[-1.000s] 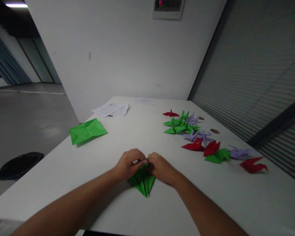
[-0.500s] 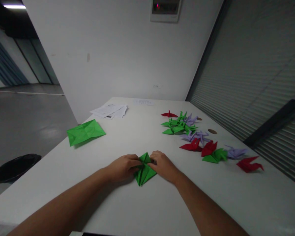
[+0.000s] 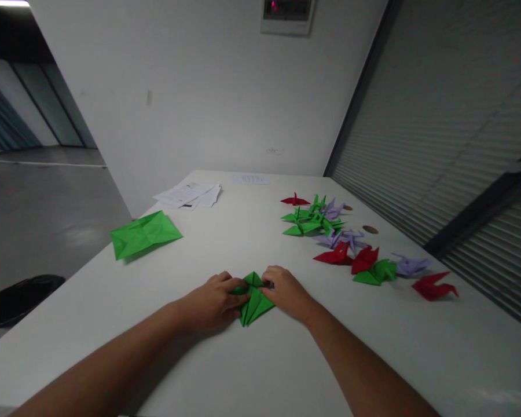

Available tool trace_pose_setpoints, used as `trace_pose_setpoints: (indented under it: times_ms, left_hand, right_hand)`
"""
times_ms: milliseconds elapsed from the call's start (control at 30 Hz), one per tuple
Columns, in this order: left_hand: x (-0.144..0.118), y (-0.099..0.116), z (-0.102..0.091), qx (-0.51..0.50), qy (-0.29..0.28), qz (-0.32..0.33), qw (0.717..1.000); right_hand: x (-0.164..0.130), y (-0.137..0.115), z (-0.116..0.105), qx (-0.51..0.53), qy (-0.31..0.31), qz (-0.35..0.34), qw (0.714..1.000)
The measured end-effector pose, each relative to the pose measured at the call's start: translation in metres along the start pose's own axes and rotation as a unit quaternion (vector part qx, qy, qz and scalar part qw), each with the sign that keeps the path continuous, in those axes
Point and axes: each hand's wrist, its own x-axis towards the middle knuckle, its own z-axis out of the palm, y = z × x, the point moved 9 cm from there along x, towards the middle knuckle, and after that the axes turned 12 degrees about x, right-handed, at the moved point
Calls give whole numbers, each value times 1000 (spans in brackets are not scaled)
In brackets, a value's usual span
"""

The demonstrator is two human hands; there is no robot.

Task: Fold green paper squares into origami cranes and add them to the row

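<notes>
Seeming light and crushable, the green folded-paper diamond (image 3: 257,304) is best edge-held, left hand (image 3: 219,301) grasping at nine o'clock, right hand (image 3: 284,291) pinching at two.

From here, the left hand (image 3: 219,302) covers the left part of the folded green paper (image 3: 257,305). The right hand (image 3: 286,294) hides some of its right edge; whether its fingertips pinch, I can't quite tell. The far green birds (image 3: 304,227) partly hide one another. Print on the loose sheets (image 3: 186,194) is too small to read. The wall box (image 3: 286,26) is cut off above.
</notes>
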Motion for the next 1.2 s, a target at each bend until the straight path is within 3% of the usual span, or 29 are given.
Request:
trace_pose_setpoints:
  times_ms: [367, 733, 967, 1200]
  left_hand:
    - [0, 3, 3, -12, -19, -23, 999]
    - [-8, 5, -1, -17, -7, 55, 998]
    - [-10, 2, 4, -25, -18, 38, 999]
    - [-8, 3, -12, -35, -4, 51, 998]
  right_hand:
    - [0, 5, 0, 29, 1, 23, 999]
    - [-1, 3, -4, 54, 7, 7, 998]
    - [-9, -11, -6, 95, -50, -49, 993]
    - [-14, -13, 2, 87, -111, -47, 989]
